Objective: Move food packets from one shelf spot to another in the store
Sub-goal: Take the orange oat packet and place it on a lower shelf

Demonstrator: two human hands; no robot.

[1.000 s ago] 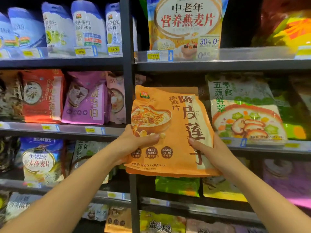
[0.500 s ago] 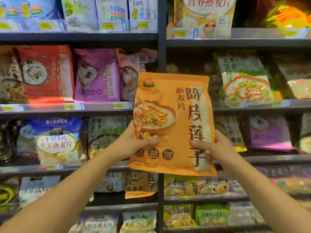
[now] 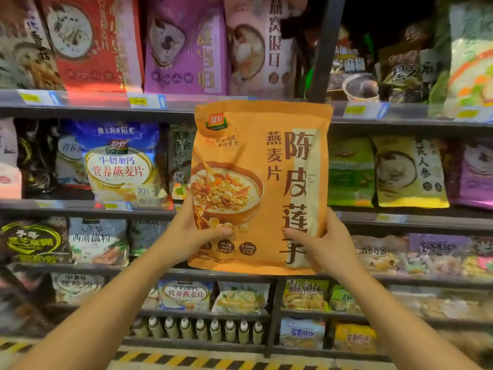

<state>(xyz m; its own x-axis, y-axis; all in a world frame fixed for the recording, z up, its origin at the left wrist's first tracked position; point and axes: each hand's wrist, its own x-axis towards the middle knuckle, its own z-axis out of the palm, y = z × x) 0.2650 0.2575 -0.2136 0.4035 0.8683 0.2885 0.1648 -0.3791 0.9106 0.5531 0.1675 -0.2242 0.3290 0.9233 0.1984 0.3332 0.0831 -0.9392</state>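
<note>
A large orange oatmeal packet (image 3: 256,156) with a bowl picture and dark Chinese lettering is held upright in front of the store shelves, clear of them. My left hand (image 3: 192,233) grips its lower left edge, thumb across the front. My right hand (image 3: 320,241) grips its lower right edge, thumb on the front and fingers behind. The packet hides the shelf spot behind it.
Dark metal shelves (image 3: 80,206) are packed with food packets: red and purple ones on top, a blue oatmeal bag (image 3: 120,166) at left, green and beige bags (image 3: 408,172) at right. A vertical post (image 3: 320,49) divides the bays. Small bottles (image 3: 202,329) line the bottom shelf above a striped floor edge.
Both hands have drawn the orange packet away from the shelf and lowered it; the view has tilted down, so lower shelves, the bottles and the floor stripe now show.
</note>
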